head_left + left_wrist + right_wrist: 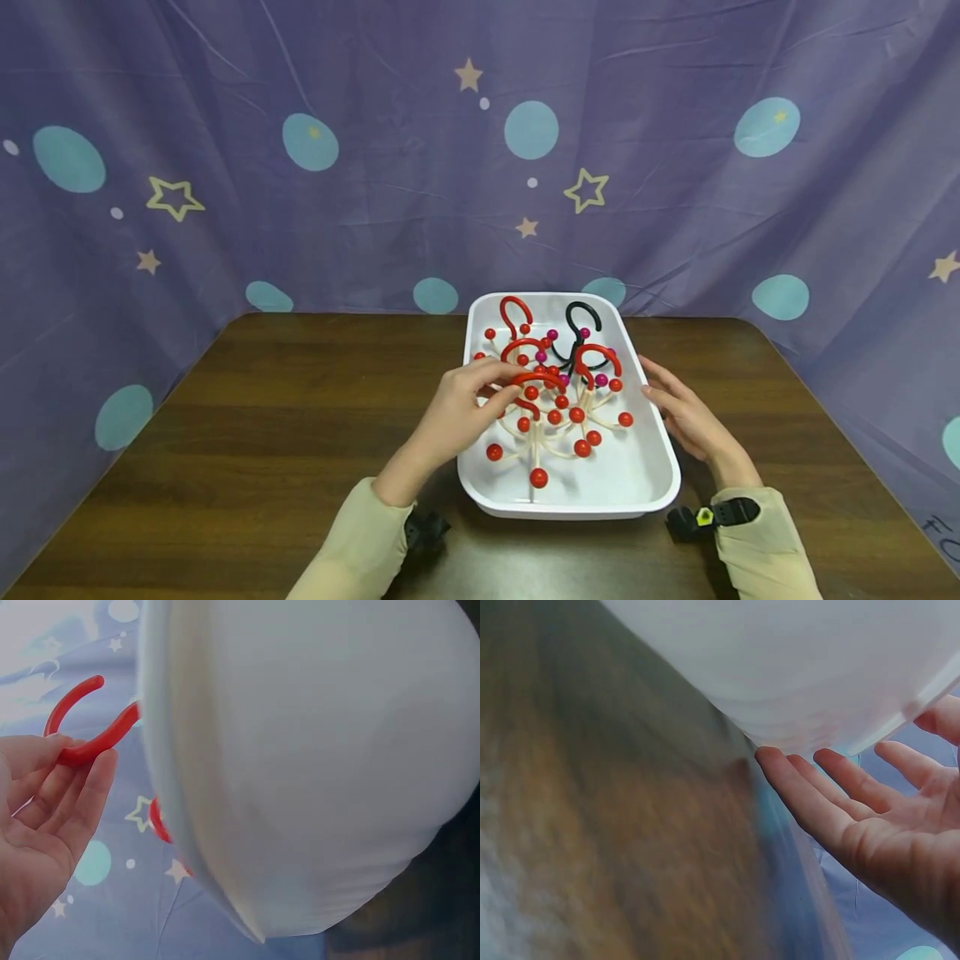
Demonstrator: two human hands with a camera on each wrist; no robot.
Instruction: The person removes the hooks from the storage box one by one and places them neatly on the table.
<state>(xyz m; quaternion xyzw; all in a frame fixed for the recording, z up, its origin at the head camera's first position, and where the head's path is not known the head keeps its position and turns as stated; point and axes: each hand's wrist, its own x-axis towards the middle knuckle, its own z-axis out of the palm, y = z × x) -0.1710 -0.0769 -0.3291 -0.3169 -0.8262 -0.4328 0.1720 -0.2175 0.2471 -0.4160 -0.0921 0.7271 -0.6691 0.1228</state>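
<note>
In the head view my left hand reaches over the left rim of a white tray. Its thumb and fingers pinch the curved red handle of a head massager, whose pale prongs end in red balls. The left wrist view shows the same red handle between thumb and fingers of the left hand. My right hand rests against the tray's right side, fingers extended. In the right wrist view the straight fingers lie along the tray's outer wall.
More red-handled head massagers crowd the tray, their prongs overlapping. A black head massager with magenta balls lies at the tray's far right. The tray stands on a brown wooden table, with a purple patterned curtain behind.
</note>
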